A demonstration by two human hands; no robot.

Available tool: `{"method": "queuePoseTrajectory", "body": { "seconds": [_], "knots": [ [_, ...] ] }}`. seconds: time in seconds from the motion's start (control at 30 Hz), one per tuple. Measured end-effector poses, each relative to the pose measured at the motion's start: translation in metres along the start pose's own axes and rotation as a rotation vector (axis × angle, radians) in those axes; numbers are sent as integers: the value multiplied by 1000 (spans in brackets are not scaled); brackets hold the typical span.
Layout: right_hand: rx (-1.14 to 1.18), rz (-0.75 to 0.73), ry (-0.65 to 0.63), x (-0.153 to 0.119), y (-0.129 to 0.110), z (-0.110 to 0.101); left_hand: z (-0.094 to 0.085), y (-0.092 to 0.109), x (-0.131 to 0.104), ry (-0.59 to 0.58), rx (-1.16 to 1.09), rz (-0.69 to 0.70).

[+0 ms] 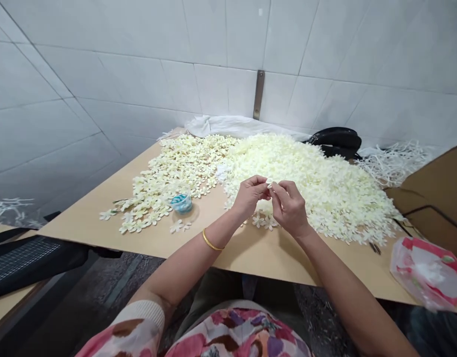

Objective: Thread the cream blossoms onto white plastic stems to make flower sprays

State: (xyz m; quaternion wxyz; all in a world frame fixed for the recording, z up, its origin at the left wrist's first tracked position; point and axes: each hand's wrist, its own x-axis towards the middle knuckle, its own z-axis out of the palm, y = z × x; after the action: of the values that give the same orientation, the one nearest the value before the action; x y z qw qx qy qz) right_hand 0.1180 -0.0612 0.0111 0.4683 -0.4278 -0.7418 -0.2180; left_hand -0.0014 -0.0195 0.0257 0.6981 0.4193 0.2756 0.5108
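My left hand (250, 194) and my right hand (290, 207) meet above the table, both closed in a pinch. Between their fingertips is a small cream-white artificial flower (269, 182), mostly covered by the fingers. Right behind my hands spreads a large pile of pale yellow artificial flowers (306, 173). To the left lies a flatter spread of similar flowers with yellow centres (180, 166). Nearer to me, a small clear cup (182, 203) with blue and white contents stands on the table. A few loose white blossoms (179, 226) lie just in front of it.
The light-brown table (213, 253) ends near my body. At its right front corner rests a red-and-clear plastic bag (427, 272), beside a cardboard box (436, 193). Behind the pile are a black object (336, 139), white strands (395, 161) and white sheeting (243, 127) along the tiled wall.
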Motion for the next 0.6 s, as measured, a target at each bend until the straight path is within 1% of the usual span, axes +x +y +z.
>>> {"method": "queuePoseTrajectory", "body": {
  "seconds": [0.07,0.13,0.23,0.33,0.43,0.5,0.6],
  "knots": [
    [144,45,-38,4,1,5,-11,-4,6,-20,-47,-12],
    [278,132,-80,9,1,9,-21,-7,9,-45,-73,-51],
    [398,239,-127,16,4,16,-29,-7,12,-73,-95,-101],
    [410,246,-171,18,7,21,-33,-6,13,-88,-80,-101],
    [436,265,-229,15,7,24,-34,-7,13,-105,7,-47],
    [436,287,-210,12,6,25,-34,-8,12,-127,43,-27],
    [371,309,-133,9,5,24,-33,-8,11,-156,18,-64]
  ]
}}
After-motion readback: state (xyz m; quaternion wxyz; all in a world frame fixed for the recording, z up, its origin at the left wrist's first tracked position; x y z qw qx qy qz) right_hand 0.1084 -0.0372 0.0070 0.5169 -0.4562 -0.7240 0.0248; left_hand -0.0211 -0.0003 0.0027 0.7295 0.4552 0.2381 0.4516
